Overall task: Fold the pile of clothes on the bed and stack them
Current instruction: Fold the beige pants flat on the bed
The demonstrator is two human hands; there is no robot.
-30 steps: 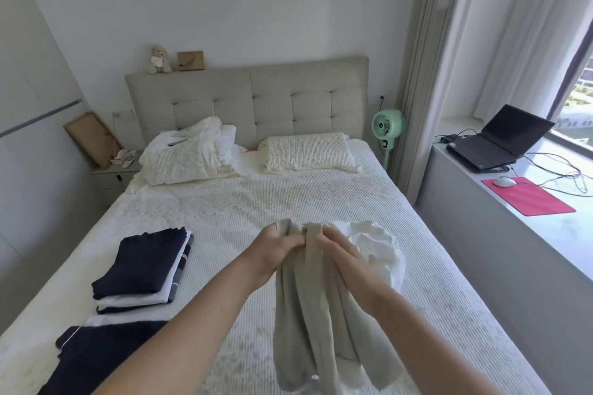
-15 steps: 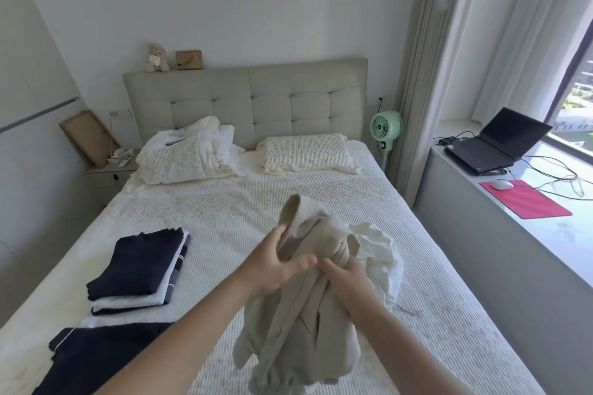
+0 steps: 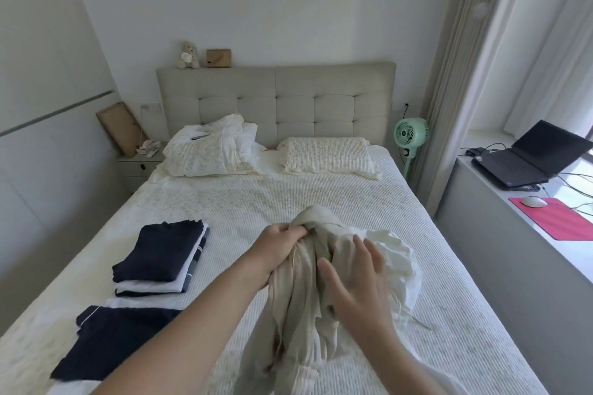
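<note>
Head view: the left hand (image 3: 282,247) bunches the top of a beige garment (image 3: 301,305), fingers curled tight on the cloth; the right hand (image 3: 356,282) lies against it, fingers spread and straight. The garment hangs lengthwise toward the bed's (image 3: 288,199) foot edge, beside a white garment (image 3: 394,253). A folded stack (image 3: 163,260) sits near the left edge, headboard (image 3: 276,99) beyond.

The left hand (image 3: 282,245) is closed, its fingers curled tight around a bunch of beige garment (image 3: 308,298). The right hand (image 3: 356,279) is spread, fingers straight, lying against this cloth.
</note>
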